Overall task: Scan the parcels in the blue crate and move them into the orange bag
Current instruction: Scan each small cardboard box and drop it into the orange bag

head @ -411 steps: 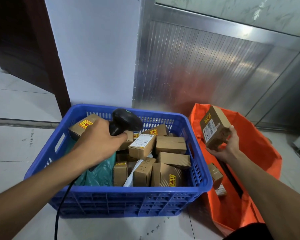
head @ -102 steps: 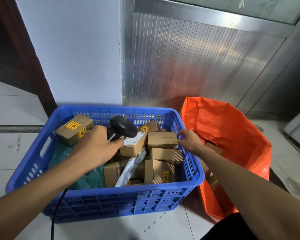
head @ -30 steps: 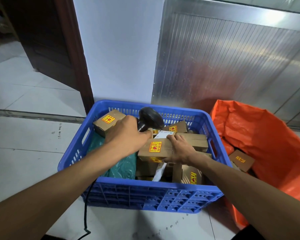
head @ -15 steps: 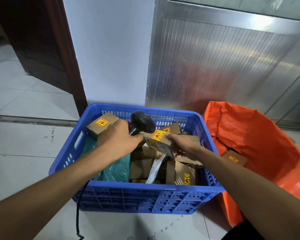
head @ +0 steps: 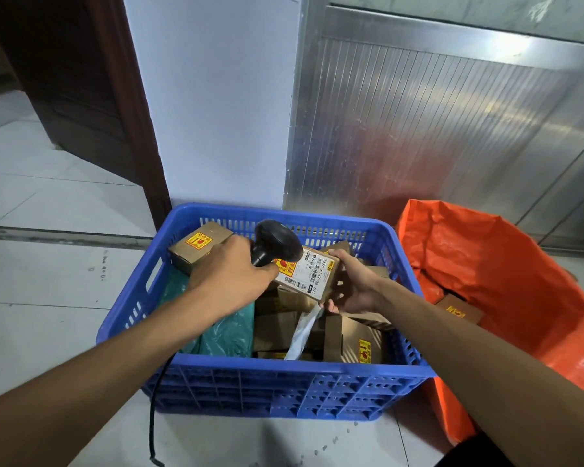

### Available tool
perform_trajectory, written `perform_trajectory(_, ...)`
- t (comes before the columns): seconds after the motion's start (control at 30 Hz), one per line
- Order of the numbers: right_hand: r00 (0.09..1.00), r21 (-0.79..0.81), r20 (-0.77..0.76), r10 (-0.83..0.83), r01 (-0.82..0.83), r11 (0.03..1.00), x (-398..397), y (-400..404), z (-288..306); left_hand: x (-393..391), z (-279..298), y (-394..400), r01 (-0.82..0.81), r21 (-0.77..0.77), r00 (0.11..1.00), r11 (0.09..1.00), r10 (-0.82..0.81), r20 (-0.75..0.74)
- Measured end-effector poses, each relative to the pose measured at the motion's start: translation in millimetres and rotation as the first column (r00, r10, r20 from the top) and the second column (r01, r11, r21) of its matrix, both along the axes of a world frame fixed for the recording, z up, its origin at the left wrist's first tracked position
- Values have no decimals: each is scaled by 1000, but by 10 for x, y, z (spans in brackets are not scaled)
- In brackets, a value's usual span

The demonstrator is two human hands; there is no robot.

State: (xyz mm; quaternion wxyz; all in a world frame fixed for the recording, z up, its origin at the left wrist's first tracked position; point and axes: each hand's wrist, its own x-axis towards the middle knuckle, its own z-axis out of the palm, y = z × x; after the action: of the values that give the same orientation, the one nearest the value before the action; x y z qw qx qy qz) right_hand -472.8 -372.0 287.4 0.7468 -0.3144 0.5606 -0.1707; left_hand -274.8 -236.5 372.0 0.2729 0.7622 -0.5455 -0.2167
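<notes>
The blue crate (head: 284,389) sits on the floor, full of several cardboard parcels and a teal mailer (head: 223,328). My left hand (head: 230,274) grips the black scanner (head: 277,242) over the crate, its head right above a small cardboard parcel (head: 309,276). My right hand (head: 354,284) holds that parcel lifted and tilted, with its white barcode label turned up toward the scanner. The orange bag (head: 499,274) stands open to the right of the crate, with a cardboard parcel (head: 459,310) lying inside it.
A box with a yellow sticker (head: 199,246) lies at the crate's back left. A white mailer (head: 302,332) sticks up among the boxes. The scanner's cable (head: 152,429) trails over the floor at the front. A white wall, a metal panel and a dark door stand behind.
My right hand has lifted the parcel out of the pile and turned it over, so its white barcode label faces up under the scanner instead of the yellow sticker.
</notes>
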Motion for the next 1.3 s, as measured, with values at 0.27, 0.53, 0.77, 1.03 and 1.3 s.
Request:
perform_trajectory(0.27,989,59,130,-76,68,996,168,13,54,3,37,17,-21,10,999,1000,21,32)
perform_trajectory(0.53,987,61,157,-24,15,998,234,86,124,19,40,32,-22,-23,998,999,24,52)
perform_trajectory(0.77,987,59,163,-11,1,998,248,104,151,26,36,31,-27,-44,999,999,29,44)
perform_trajectory(1.03,982,62,191,-10,-2,998,234,50,89,29,12,13,-11,-6,999,1000,11,33)
perform_trajectory(1.3,981,61,193,-23,12,998,225,61,130,8,44,29,2,52,999,999,-4,37)
